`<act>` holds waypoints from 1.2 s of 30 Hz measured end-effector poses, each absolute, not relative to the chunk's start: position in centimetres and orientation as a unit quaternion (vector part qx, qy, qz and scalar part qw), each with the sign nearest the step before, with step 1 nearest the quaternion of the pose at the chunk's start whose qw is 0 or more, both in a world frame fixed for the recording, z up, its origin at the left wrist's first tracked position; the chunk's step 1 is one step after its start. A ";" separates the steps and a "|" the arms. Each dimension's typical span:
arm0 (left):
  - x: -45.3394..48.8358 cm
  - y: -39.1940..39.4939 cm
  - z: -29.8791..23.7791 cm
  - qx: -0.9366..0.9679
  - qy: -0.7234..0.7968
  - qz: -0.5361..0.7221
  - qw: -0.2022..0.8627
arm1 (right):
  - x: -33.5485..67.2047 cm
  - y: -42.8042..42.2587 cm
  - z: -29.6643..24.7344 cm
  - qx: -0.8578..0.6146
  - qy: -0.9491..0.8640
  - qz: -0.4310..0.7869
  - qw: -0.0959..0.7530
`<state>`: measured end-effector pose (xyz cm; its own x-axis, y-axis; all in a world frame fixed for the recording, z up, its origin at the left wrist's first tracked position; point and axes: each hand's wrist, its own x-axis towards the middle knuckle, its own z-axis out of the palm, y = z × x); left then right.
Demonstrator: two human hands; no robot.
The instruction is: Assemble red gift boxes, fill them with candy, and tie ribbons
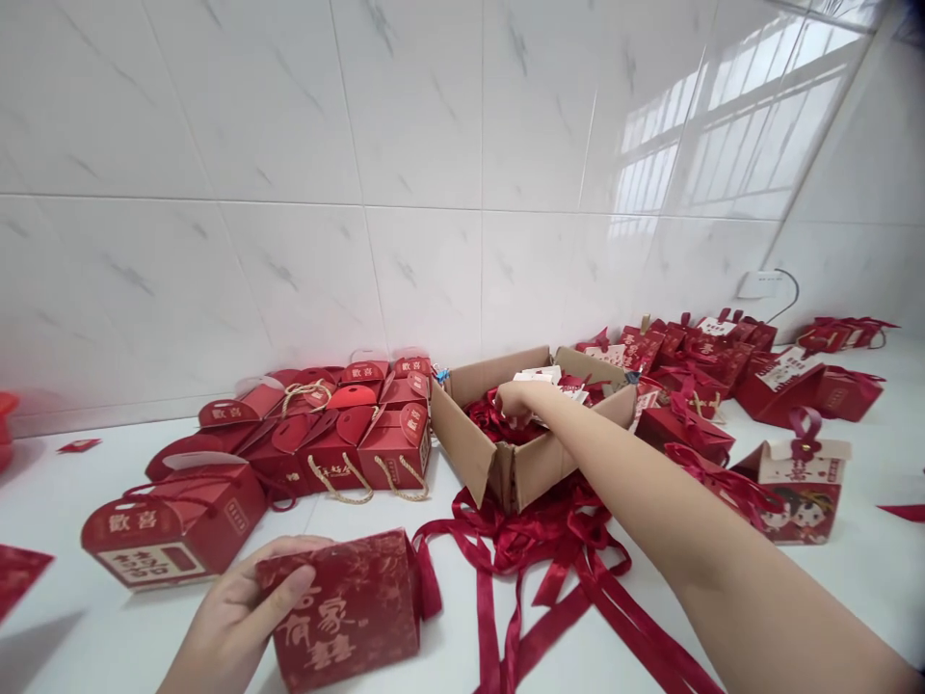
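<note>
My left hand [250, 602] grips a dark red gift box [354, 607] with pale printed characters, thumb on its front face and fingers behind. A red ribbon loop [428, 578] sticks out at that box's right end. Further back, my right hand [518, 398] reaches down into an open cardboard carton [469, 448] among red ribbons and white cards [541, 374]. Its fingers are curled together, and what lies in them is hidden. Long red satin ribbons [520, 549] spill onto the white table in front of the carton.
Rows of red candy boxes [339, 439] with rope handles stand left of the carton, one box [177, 520] nearer me. More red ribboned boxes [686, 434] crowd the right, including one with cartoon figures [802, 492]. A tiled wall [419, 270] closes off the back.
</note>
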<state>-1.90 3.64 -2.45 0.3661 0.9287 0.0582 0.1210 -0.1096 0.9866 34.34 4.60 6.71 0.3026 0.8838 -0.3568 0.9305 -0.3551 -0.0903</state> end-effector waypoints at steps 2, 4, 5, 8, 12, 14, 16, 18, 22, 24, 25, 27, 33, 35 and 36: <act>-2.0 3.7 -2.6 0.642 0.402 0.392 0.522 | 35.1 5.2 6.9 0.798 0.560 -0.207 0.077; -2.1 3.8 -2.7 0.651 0.400 0.389 0.515 | 35.5 5.7 6.8 0.793 0.566 -0.214 0.075; -2.2 3.9 -2.8 0.655 0.401 0.381 0.514 | 35.5 6.0 6.7 0.791 0.570 -0.208 0.070; -2.3 4.3 -3.0 0.658 0.409 0.369 0.513 | 35.5 6.9 6.1 0.793 0.579 -0.179 0.060; -2.5 4.5 -3.4 0.650 0.415 0.385 0.507 | 35.5 7.3 5.1 0.803 0.571 -0.165 0.056; -2.4 4.4 -3.4 0.650 0.416 0.390 0.503 | 35.5 7.3 4.7 0.806 0.563 -0.172 0.058; -2.3 4.1 -3.3 0.651 0.412 0.394 0.500 | 35.5 7.1 4.5 0.808 0.557 -0.181 0.058; -2.0 3.7 -3.1 0.651 0.402 0.410 0.496 | 35.4 7.0 4.4 0.808 0.556 -0.188 0.055; -1.7 3.3 -2.7 0.661 0.375 0.423 0.494 | 35.3 6.7 4.6 0.796 0.568 -0.196 0.075; -1.8 3.3 -2.6 0.675 0.366 0.406 0.496 | 35.4 6.6 4.6 0.790 0.574 -0.195 0.096; -1.8 3.3 -2.6 0.681 0.364 0.398 0.496 | 35.5 6.5 4.6 0.788 0.575 -0.192 0.104; -2.0 3.4 -2.7 0.686 0.361 0.383 0.502 | 35.5 6.5 4.6 0.787 0.578 -0.184 0.112; -2.0 2.9 -2.7 0.677 0.337 0.367 0.541 | 35.4 6.8 4.9 0.786 0.599 -0.127 0.087; -1.8 2.8 -2.6 0.670 0.328 0.364 0.558 | 35.3 6.7 5.6 0.788 0.605 -0.093 0.071; -1.8 2.7 -2.6 0.667 0.323 0.364 0.565 | 35.3 6.6 6.0 0.788 0.608 -0.075 0.064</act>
<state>-1.77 2.72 -2.58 0.5260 0.8420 0.1198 0.0204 -0.1533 0.9880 35.30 6.60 6.04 0.2496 0.9481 -0.1968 0.9675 -0.2527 0.0098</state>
